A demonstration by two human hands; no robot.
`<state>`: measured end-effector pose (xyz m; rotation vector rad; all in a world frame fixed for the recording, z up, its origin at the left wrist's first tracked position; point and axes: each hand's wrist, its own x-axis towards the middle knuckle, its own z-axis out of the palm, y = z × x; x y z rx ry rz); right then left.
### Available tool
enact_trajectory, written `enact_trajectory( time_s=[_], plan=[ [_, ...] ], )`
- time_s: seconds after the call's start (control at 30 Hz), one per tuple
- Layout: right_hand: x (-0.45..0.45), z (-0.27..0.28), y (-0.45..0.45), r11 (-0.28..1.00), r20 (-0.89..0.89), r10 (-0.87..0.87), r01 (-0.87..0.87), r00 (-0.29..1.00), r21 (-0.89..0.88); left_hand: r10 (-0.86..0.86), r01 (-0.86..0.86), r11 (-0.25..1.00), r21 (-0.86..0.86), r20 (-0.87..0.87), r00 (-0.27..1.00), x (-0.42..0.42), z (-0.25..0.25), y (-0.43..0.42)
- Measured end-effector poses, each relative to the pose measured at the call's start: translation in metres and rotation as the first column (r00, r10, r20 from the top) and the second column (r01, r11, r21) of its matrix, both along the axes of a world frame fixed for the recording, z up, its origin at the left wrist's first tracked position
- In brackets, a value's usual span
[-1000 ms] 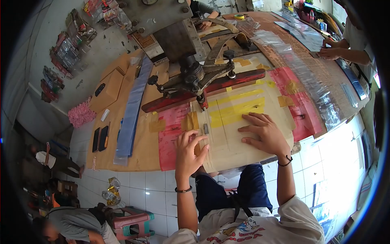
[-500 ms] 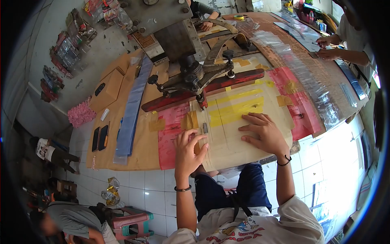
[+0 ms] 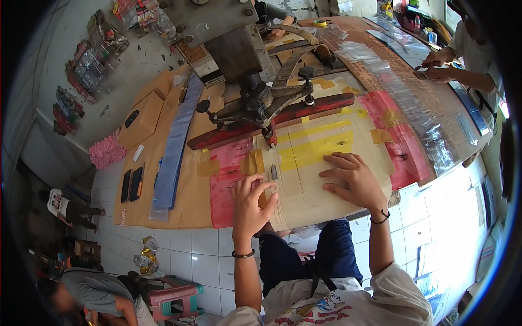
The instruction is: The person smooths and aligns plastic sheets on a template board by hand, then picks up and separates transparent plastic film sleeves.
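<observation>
My left hand (image 3: 254, 204) rests at the left edge of the cream sheet (image 3: 321, 187), its fingers apart and curved, holding nothing. Flat on the sheet's right part lies my right hand (image 3: 352, 180), fingers spread. Yellow tape strips (image 3: 321, 148) cross the sheet beyond my hands. A small metal piece (image 3: 274, 173) sits just past my left fingertips. Over the sheet's far side stands the machine head (image 3: 256, 98) with a long red bar (image 3: 315, 110). Red sheeting (image 3: 225, 187) shows on both sides of the cream sheet.
Blue plastic strips (image 3: 176, 157), two phones (image 3: 136, 183) and a cardboard box (image 3: 145, 120) are on the left. At the right, a person's hands (image 3: 436, 66) work over clear plastic. Another person's hand (image 3: 277, 31) is behind the machine. A stool (image 3: 175, 299) stands lower left.
My hands have hardly moved. The co-worker's hands at the right have come closer together. In the left background, a standing person has shifted position, and the bent person has moved slightly.
</observation>
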<state>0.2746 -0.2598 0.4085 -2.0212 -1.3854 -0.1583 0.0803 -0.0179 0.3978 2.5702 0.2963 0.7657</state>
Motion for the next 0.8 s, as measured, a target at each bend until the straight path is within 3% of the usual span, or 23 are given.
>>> enact_trajectory(
  time_s=[0.8],
  plan=[
    [-0.0006, 0.002, -0.0012, 1.0, 0.013, -0.004, 0.004, 1.0, -0.005, 0.003, -0.003, 1.0, 0.007, -0.015, 1.0, -0.0004, -0.0019, 0.0003]
  ],
)
